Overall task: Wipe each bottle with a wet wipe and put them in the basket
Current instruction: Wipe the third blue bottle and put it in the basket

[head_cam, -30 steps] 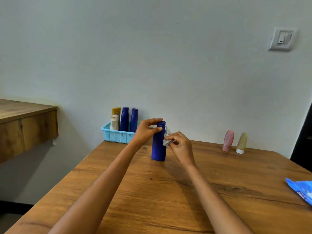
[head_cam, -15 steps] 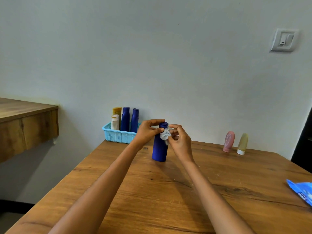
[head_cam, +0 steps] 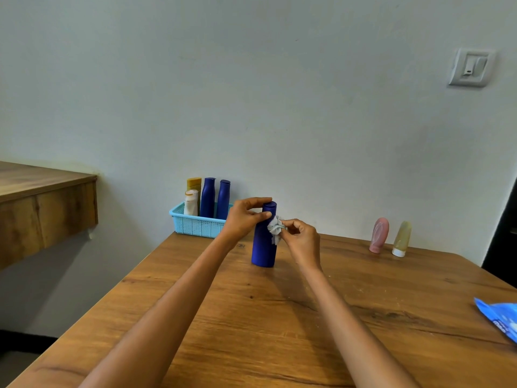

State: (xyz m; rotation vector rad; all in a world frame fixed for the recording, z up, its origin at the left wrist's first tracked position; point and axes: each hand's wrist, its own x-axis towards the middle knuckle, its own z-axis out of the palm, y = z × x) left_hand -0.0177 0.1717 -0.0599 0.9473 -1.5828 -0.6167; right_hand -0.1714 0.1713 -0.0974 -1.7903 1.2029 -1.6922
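- My right hand [head_cam: 303,242] pinches the crumpled wet wipe [head_cam: 275,228] against the upper right side of the blue bottle [head_cam: 263,242].
- My left hand [head_cam: 243,219] grips the same bottle at its cap; the bottle stands upright on the table [head_cam: 251,317], between both hands.
- At 10 o'clock from the bottle, the light-blue basket [head_cam: 195,224] holds four upright bottles: two blue, one yellow, one white.
- At 3 o'clock, a pink bottle [head_cam: 379,238] and a yellowish bottle [head_cam: 402,238] stand side by side.
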